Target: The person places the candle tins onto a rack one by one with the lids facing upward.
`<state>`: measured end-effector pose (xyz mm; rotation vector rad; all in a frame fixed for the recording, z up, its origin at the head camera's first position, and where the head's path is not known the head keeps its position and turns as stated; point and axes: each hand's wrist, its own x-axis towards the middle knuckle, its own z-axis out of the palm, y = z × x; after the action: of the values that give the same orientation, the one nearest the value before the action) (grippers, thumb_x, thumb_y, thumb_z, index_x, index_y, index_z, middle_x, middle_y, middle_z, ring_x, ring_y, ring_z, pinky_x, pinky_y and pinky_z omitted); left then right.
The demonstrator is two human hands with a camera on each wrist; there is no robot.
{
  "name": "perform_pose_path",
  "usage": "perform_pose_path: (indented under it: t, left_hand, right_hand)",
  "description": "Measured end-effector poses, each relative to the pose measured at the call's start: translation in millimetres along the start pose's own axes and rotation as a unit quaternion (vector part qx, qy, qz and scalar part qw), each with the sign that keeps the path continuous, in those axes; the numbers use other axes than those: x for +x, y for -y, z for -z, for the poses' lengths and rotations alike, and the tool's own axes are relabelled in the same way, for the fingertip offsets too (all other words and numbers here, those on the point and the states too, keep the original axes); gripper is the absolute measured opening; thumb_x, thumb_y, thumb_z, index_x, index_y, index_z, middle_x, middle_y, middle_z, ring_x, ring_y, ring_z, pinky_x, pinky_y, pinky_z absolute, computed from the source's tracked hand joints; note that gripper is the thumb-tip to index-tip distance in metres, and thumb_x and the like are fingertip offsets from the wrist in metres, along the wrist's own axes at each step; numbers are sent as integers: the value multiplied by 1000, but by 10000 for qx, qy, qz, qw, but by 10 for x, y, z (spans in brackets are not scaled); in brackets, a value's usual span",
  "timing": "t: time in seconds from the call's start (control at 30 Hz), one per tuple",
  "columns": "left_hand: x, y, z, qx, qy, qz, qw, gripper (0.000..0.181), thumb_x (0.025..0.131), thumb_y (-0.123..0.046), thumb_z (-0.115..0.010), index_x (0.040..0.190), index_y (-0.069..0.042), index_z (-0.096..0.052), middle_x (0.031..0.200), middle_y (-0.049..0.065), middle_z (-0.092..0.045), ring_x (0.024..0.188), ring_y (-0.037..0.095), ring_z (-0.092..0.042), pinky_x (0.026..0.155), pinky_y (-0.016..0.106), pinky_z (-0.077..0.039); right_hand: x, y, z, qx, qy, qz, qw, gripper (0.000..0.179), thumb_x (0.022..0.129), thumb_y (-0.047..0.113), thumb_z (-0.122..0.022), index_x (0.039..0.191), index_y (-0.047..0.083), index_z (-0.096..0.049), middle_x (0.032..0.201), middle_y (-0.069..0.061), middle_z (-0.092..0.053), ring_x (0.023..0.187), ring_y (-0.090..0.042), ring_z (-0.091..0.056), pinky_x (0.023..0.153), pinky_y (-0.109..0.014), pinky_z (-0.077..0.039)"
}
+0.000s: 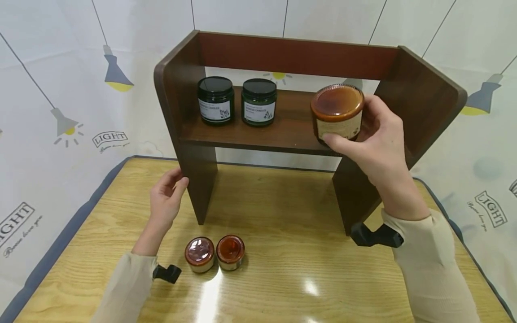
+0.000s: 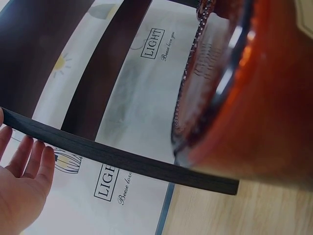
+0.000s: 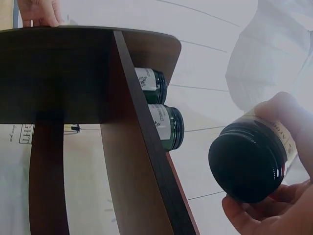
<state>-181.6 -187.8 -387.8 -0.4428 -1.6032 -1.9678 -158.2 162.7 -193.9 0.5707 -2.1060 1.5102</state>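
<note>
My right hand (image 1: 379,143) grips an amber glass candle jar (image 1: 339,128) with a tan label, thumb in front and fingers around the far side. The jar is at the right part of the dark wooden shelf (image 1: 295,128), its amber end facing up; its dark round end (image 3: 247,169) shows in the right wrist view. My left hand (image 1: 167,195) touches the shelf's left side panel (image 1: 198,179) with its fingertips, the thumb at the front edge. Two green candle jars (image 1: 216,105) (image 1: 258,107) with black lids stand on the shelf's left half.
Two more amber jars (image 1: 199,255) (image 1: 230,253) sit side by side on the wooden table (image 1: 282,278), in front of the shelf's left leg. One amber jar (image 2: 264,103) fills the right of the left wrist view. Lamp-printed cloth (image 1: 133,112) hangs behind.
</note>
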Motion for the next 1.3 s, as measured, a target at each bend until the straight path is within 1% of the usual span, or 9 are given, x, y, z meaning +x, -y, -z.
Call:
perform_pose_path:
  t: [0.17,0.37,0.47,0.67,0.77,0.9,1.0,1.13,1.3]
  left_hand:
    - [1,-4,-7,14,-6,9,10000,37,86,14,-53,101,-18,-67,94,-7,-65,90,5,-58,81,15,-47]
    - [5,-19,-13,30,3,9,10000,37,86,14,-52,101,-17,-67,94,-7,-65,90,6,-58,81,15,-47]
    - [6,-20,-13,11,-5,21,10000,38,86,15,-52,101,-16,-67,94,-7,-65,90,6,-58,81,15,-47]
    - [5,-15,-14,-26,-6,6,10000,38,86,15,-52,101,-17,-67,94,-6,-65,90,6,-58,81,15,-47]
    - [4,-16,-14,-24,-9,8,10000,38,86,15,-52,101,-17,-67,94,-7,-65,90,6,-58,81,15,-47]
    - [-1,-18,-14,-27,0,25,10000,38,86,14,-52,100,-18,-67,94,-7,-65,90,5,-58,81,15,-47]
    - [-2,-19,-14,-21,8,28,10000,37,87,13,-53,101,-18,-67,94,-7,-65,90,5,-58,81,15,-47]
    - [0,-17,-12,-31,15,8,10000,36,87,12,-54,101,-18,-67,95,-7,-66,91,5,-58,81,15,-47]
    - [3,-14,-7,-56,43,-31,10000,36,87,13,-53,102,-17,-67,95,-7,-66,91,5,-58,82,15,-47]
  right_hand:
    - [68,-28,2,-204,-135,258,9994,51,67,-3,-75,115,7,-60,104,-1,-61,89,-18,-55,71,-18,-49]
    - [108,-38,22,-326,-140,336,9988,50,68,-4,-74,115,5,-60,101,1,-61,85,-17,-54,70,-19,-46]
    - [130,-54,25,-244,-158,306,9991,51,67,-5,-74,115,5,-59,99,0,-60,85,-17,-53,71,-21,-44]
    - [182,-85,23,-101,-307,95,9994,52,65,-7,-76,108,13,-53,96,0,-57,87,-16,-50,74,-20,-43]
    - [205,-91,33,-96,-327,-14,9994,50,66,-6,-77,106,13,-55,96,-1,-57,85,-17,-51,71,-19,-45]
    - [230,-91,47,-128,-288,-106,9994,51,67,-5,-77,111,11,-59,99,-1,-56,83,-17,-53,67,-17,-49]
    - [246,-98,43,-6,-307,-88,9995,53,66,-5,-78,113,10,-58,101,-1,-56,86,-17,-52,68,-16,-48]
    - [261,-105,24,366,-492,-76,9981,57,64,-6,-78,114,10,-56,101,-3,-56,86,-17,-52,69,-17,-48]
    - [271,-101,0,280,-718,59,9970,57,65,-5,-78,114,11,-54,95,-2,-57,84,-16,-52,69,-20,-44]
